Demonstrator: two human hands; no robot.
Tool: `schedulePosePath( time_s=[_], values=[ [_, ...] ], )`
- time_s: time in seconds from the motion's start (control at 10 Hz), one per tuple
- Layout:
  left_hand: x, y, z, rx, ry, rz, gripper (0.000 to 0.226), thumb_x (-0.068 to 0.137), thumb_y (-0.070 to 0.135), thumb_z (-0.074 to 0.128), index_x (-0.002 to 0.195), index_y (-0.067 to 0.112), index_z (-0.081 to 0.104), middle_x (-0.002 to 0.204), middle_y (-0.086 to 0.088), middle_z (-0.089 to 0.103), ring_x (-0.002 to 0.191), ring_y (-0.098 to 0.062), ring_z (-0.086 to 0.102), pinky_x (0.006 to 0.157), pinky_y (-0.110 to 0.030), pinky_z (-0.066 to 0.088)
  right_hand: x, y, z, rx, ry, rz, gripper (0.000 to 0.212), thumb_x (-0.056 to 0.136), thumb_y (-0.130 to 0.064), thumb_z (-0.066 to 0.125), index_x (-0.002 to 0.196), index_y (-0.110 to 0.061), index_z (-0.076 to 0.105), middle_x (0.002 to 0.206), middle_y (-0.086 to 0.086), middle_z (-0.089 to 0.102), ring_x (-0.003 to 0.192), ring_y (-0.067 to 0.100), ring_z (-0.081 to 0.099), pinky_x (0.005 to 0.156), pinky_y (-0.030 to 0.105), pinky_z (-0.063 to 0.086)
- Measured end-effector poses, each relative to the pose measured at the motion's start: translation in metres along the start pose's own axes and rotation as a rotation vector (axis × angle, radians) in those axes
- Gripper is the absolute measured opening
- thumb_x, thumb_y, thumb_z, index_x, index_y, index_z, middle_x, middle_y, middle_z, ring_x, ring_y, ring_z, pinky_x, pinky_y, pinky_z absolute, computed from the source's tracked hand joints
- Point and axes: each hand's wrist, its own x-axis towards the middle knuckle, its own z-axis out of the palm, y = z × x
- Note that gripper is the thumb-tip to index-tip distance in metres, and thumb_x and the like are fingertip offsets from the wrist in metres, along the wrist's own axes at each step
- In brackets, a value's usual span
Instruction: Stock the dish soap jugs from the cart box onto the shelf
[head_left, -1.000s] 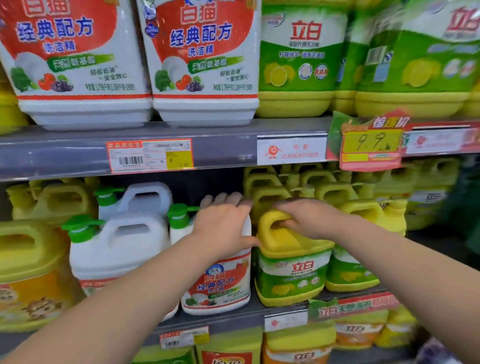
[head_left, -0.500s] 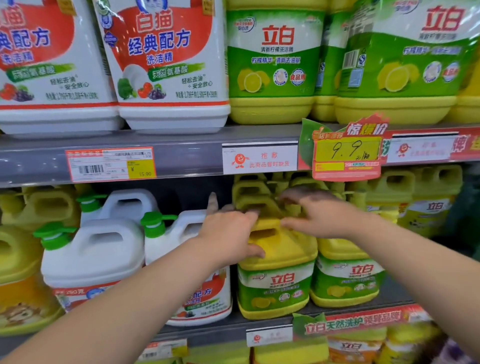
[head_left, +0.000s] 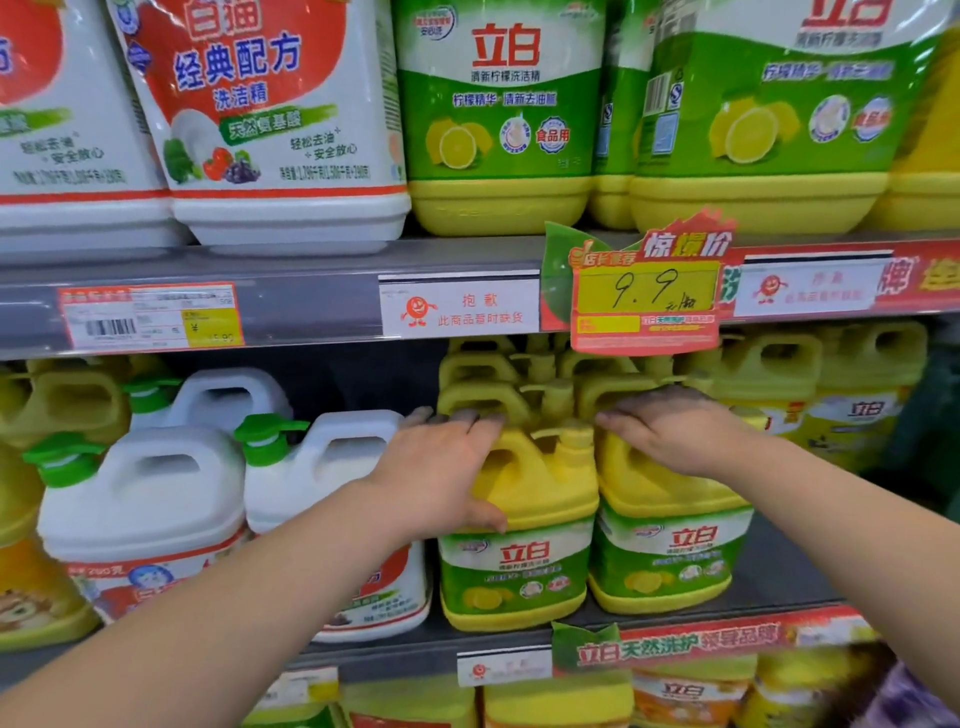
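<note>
- Grey metal shelf (head_left: 311, 306), three levels in view, packed with dish soap across the whole frame.
- On the top level, big white jugs (head_left: 270, 130) with red labels reading 白猫 经典配方 洗洁精, beside big yellow jugs (head_left: 498, 114) with green lemon labels reading 立白 清新柠檬洗洁精.
- On the middle level at left, smaller white jugs (head_left: 140, 499) with green caps and carry handles, the red label of the nearer one partly hidden behind the left forearm.
- Just right of those, at the front edge of the middle level, a yellow jug (head_left: 519, 551), upright, with its green and white 立白 label facing out.
- Just beside it on the right, a second yellow jug (head_left: 670, 545) of the same kind, with more of them in rows behind and further right.
- Left hand (head_left: 436, 478) laid over the handle and shoulder of the yellow jug, fingers (head_left: 467, 421) straight and reaching toward the back, thumb flat against the jug's shoulder, wrapped round nothing.
- Right hand (head_left: 675, 431) palm down on top of the second yellow jug, fingers (head_left: 618, 418) straight and pointing left toward the cap, gripping nothing.
- Along the lower rail, a red banner (head_left: 675, 644) reading 立白天然洗护 领导品牌, with blurred jugs bearing orange labels below it.
- Clipped to the upper rail, a red and yellow promo sign (head_left: 644, 291) reading 惊爆价, with 9.9 handwritten.
- Left of that, a white tag (head_left: 460, 309) reading 抱歉 此商品暂时缺货.
- Further left, a price tag (head_left: 150, 317) with a barcode, figures too blurred to read.
</note>
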Motion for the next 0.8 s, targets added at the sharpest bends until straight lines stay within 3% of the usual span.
schedulePosePath(
  time_s=[0.3,0.6,0.8],
  values=[
    [-0.001,0.001,0.002,0.023,0.005,-0.010,0.104,0.061,0.071,0.065,0.144,0.024,0.024,0.140,-0.004,0.044,0.124,-0.028,0.047,0.107,-0.039,0.027,-0.003,-0.005,0.006,-0.054,0.112,0.002,0.048,0.096,-0.052,0.029,0.104,-0.018,0.062,0.113,0.010,0.066,0.108,0.029,0.057,0.086,0.033,0.041],
    [-0.003,0.004,-0.001,0.094,0.000,-0.038,0.106,0.063,0.072,0.063,0.146,0.024,0.019,0.147,-0.005,0.034,0.132,-0.030,0.036,0.116,-0.051,0.007,-0.005,-0.013,0.009,-0.065,0.143,0.068,0.049,0.094,-0.055,0.030,0.102,-0.020,0.062,0.111,0.008,0.065,0.107,0.027,0.059,0.085,0.032,0.042],
    [-0.015,0.024,-0.004,0.130,0.047,-0.093,0.103,0.072,0.065,0.061,0.149,0.024,0.006,0.149,-0.006,0.025,0.135,-0.031,0.027,0.113,-0.057,0.011,-0.023,-0.027,0.003,-0.064,0.311,0.121,0.045,0.091,-0.054,0.043,0.120,-0.023,0.058,0.126,0.005,0.055,0.117,0.030,0.048,0.096,0.040,0.036]
  ],
)
